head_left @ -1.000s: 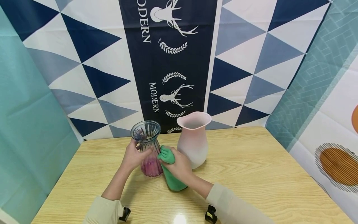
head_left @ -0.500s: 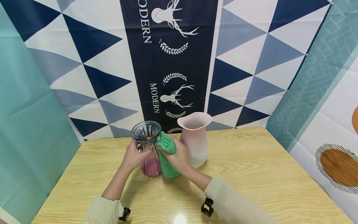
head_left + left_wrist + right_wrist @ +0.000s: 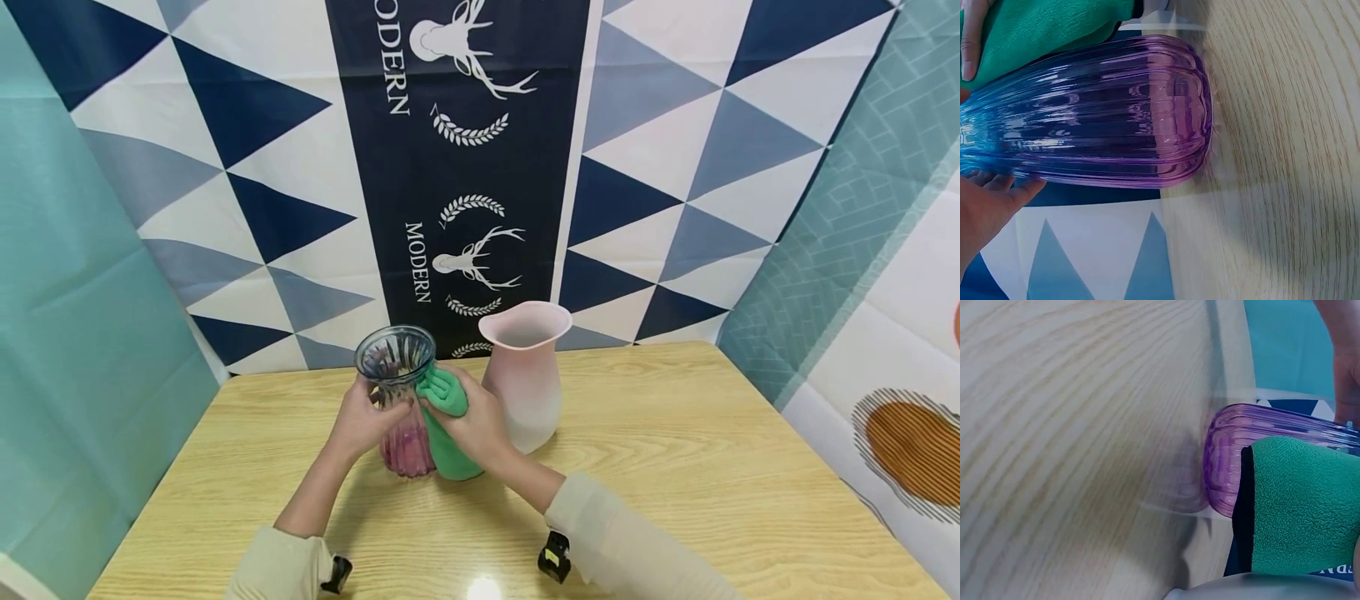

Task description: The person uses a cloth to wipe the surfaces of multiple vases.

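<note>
A ribbed glass vase (image 3: 408, 446), blue at the rim and purple-pink at the base, stands upright on the table. My left hand (image 3: 363, 421) grips its neck from the left; in the left wrist view the fingers of the left hand (image 3: 985, 209) curl round the bluish part. My right hand (image 3: 476, 421) holds a bunched green cloth (image 3: 450, 454) against the vase's right side. Dark edging shows on the cloth (image 3: 1304, 506) in the right wrist view, where it covers part of the vase (image 3: 1229, 459).
A pink and white frosted vase (image 3: 525, 392) stands just right of and behind my right hand. The wooden table (image 3: 675, 467) meets a patterned cloth backdrop (image 3: 285, 192) at its back edge, with teal hangings at both sides.
My right hand has moved the green cloth up and slightly left along the glass vase, then a little down. My left hand keeps its grip on the neck.
</note>
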A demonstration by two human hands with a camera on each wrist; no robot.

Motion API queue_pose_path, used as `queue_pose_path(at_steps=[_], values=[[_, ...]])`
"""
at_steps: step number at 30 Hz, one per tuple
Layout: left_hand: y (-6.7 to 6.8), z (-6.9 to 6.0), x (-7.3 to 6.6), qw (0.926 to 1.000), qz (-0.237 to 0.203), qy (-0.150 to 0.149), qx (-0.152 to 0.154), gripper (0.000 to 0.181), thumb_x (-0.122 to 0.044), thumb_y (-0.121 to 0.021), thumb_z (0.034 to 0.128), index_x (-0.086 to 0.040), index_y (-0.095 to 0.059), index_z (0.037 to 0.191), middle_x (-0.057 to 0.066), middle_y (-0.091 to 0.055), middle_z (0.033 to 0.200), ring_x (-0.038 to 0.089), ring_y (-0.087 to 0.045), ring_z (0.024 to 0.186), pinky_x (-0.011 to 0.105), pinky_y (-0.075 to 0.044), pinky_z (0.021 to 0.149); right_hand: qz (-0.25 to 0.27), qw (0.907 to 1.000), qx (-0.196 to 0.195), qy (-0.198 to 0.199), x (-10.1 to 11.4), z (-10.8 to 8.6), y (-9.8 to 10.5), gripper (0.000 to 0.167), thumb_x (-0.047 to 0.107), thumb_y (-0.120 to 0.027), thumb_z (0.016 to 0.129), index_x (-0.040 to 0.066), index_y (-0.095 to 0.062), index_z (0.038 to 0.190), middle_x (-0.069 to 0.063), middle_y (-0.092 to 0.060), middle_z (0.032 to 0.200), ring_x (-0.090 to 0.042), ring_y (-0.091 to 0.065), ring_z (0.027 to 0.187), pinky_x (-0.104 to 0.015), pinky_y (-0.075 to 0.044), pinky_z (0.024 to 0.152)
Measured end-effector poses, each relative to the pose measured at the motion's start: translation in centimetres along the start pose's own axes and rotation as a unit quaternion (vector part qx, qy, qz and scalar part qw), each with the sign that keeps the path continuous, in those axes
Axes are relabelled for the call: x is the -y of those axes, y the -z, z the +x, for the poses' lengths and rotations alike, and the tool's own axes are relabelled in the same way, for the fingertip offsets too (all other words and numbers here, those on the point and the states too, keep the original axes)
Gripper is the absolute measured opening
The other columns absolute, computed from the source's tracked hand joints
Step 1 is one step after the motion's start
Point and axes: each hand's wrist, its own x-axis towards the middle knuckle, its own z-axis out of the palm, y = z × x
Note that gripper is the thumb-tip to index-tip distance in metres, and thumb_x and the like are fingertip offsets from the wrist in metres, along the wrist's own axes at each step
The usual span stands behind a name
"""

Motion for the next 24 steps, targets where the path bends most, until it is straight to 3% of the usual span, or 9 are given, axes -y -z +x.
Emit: queue_pose_path(at_steps=[10,16,24], values=[[0.1,0.3,0.1,0.9999,-0.004,-0.016,0.003,0.075,-0.006,-0.069,0.0766,-0.004,-0.032,0.141,0.024,-0.047,0.135,0.039,-0.043,0.127,0.055,-0.038,0.103,-0.025,0.999,0.025,-0.027,-1.3,-1.6,-0.5,0.05,0.023,-0.077,0.077,0.016,-0.059,0.123,-0.004,-0.067,0.115,-0.02,-0.064,0.103,-0.036,-0.052,0.089],[0.0,0.3,0.1,0.9999,-0.002,-0.012,0.005,0.077,-0.011,-0.07,0.0791,-0.006,-0.028,0.144,0.024,-0.045,0.137,0.04,-0.041,0.129,0.056,-0.036,0.105,-0.077,0.9955,0.035,-0.043,-1.6,-2.7,-0.4,0.05,0.026,-0.077,0.077,0.018,-0.059,0.123,-0.003,-0.068,0.112,-0.019,-0.066,0.096,-0.035,-0.053,0.082],[-0.2,0.2,0.2,0.9998,-0.005,-0.004,-0.02,0.081,-0.017,-0.076,0.0762,-0.009,-0.03,0.142,0.017,-0.038,0.14,0.036,-0.04,0.13,0.055,-0.037,0.105,-0.096,0.9933,0.04,-0.05,-1.7,-3.3,-0.5,0.05,0.029,-0.077,0.077,0.019,-0.059,0.122,-0.001,-0.068,0.114,-0.019,-0.066,0.098,-0.035,-0.053,0.083]])
